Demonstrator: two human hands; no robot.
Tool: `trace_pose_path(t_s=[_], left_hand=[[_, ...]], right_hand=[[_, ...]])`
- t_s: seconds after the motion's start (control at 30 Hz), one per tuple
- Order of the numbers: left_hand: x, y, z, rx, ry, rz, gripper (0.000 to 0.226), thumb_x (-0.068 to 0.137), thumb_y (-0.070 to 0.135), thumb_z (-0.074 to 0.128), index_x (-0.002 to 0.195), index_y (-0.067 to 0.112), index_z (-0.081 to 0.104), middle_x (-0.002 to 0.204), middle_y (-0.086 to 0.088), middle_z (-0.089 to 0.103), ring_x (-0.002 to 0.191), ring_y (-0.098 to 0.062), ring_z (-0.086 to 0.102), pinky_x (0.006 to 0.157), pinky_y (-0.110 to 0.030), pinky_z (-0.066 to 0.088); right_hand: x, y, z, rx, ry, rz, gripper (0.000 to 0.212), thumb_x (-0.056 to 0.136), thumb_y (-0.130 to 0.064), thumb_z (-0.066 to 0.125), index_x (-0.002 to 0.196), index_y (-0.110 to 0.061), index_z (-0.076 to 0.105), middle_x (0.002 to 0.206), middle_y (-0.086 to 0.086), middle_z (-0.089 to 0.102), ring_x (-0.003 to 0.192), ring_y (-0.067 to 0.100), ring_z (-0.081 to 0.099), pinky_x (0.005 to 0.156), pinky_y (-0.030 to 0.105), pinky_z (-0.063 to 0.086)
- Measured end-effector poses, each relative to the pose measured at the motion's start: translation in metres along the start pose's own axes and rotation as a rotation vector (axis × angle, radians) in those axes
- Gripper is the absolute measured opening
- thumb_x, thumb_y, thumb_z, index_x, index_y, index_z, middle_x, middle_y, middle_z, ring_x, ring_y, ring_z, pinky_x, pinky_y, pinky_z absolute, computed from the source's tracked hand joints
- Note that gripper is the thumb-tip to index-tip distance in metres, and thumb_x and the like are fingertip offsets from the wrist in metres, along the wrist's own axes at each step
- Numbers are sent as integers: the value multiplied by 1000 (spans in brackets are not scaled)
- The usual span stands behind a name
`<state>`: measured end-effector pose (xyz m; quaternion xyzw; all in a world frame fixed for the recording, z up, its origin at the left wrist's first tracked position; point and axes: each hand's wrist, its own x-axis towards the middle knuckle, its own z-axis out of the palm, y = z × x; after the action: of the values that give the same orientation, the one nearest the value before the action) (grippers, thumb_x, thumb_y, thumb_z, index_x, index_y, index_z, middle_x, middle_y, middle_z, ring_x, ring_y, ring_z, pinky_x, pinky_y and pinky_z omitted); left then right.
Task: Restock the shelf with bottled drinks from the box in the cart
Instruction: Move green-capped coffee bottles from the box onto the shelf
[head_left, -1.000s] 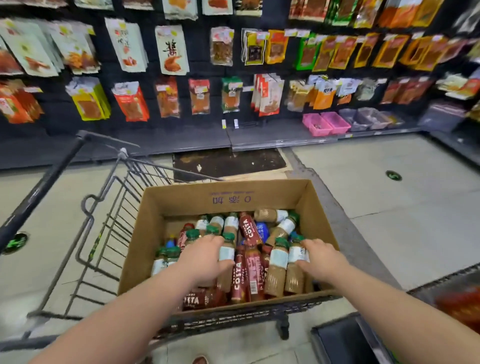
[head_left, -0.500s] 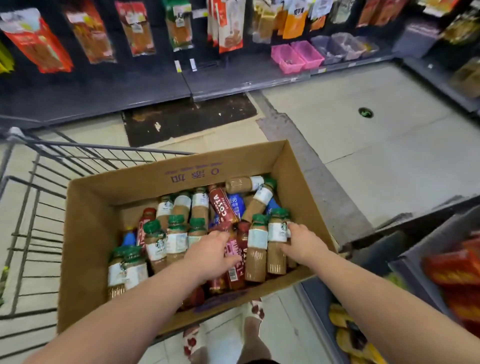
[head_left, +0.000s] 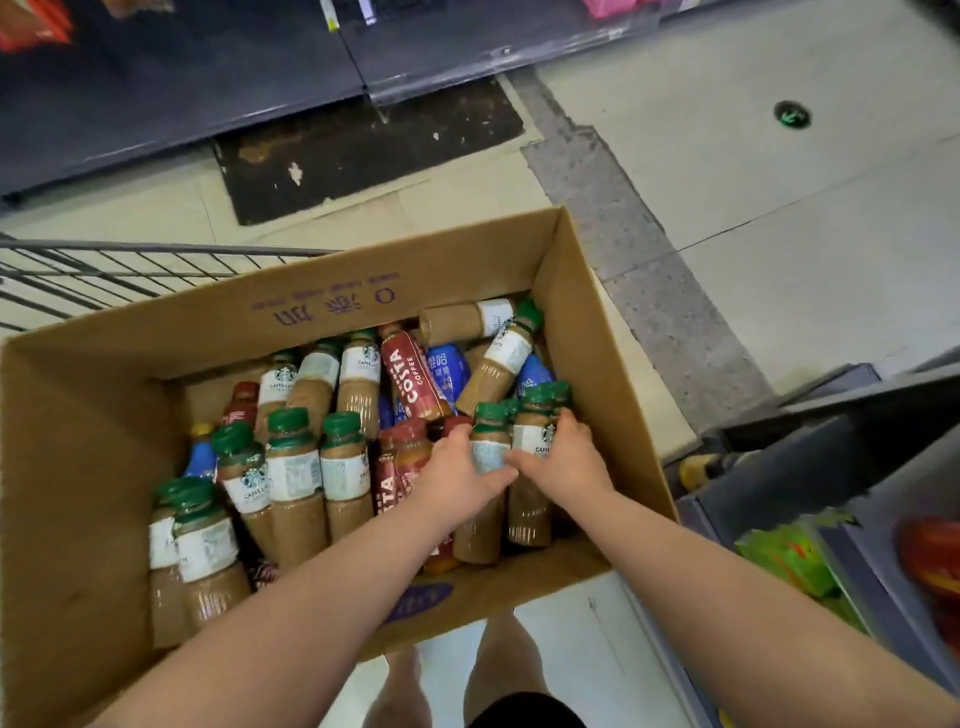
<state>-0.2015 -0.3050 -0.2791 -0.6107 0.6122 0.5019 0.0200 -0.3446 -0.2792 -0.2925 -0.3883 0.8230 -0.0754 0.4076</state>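
Cardboard box (head_left: 597, 322): left hand (head_left: 457, 480) grips one half-covered bottle (head_left: 480, 538), right hand (head_left: 569, 465) its neighbour (head_left: 535, 437).

Bright, even light falls from overhead, washing the pale floor (head_left: 779, 208) and leaving only soft shadows; the inside of the box (head_left: 78, 467) darkens toward its bottom, and the dark shelf base (head_left: 182, 93) carries a faint sheen along its lip. Focus is best mid-frame: the Costa bottle (head_left: 410, 384) print reads cleanly, and labels on the green-capped bottles (head_left: 532, 441) gripped by the left hand (head_left: 457, 475) and right hand (head_left: 566, 467) are slightly soft. Red packs (head_left: 930, 561) at the right edge smear with motion blur. The wide lens bows the cart wires (head_left: 130, 270) and stretches the corners.
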Motion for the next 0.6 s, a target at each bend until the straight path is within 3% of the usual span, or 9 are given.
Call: trace_pose_path(t_s=[0.07,0.27,0.47,0.6], left_hand=[[6,2,6,-41,17,-65,79,75,40,73,138,13,33,130,-8,50,116,-23,52,96,-39,47],[14,-1,17,-19,68,-133,74,72,39,77,130,10,41,124,-13,52,111,-28,54,94,-40,48],[19,1,24,27,131,-176,77,68,36,81,126,7,40,123,-14,49,111,-28,52,89,-36,45],[20,2,27,39,146,-191,77,70,32,80,128,7,37,125,-14,45,113,-29,50,89,-36,43]], right_hand=[[4,2,1,26,-7,5,86,74,-36,75,141,-7,30,140,16,39,129,29,40,102,35,37],[7,9,-1,154,-12,53,73,72,-30,76,134,-11,42,131,11,48,119,25,46,90,24,38],[1,14,-3,326,-31,77,78,71,-26,77,136,-13,38,127,10,53,114,26,54,95,38,47],[0,16,-4,348,-28,65,72,72,-25,75,133,-13,39,123,10,56,108,24,57,82,30,48]])
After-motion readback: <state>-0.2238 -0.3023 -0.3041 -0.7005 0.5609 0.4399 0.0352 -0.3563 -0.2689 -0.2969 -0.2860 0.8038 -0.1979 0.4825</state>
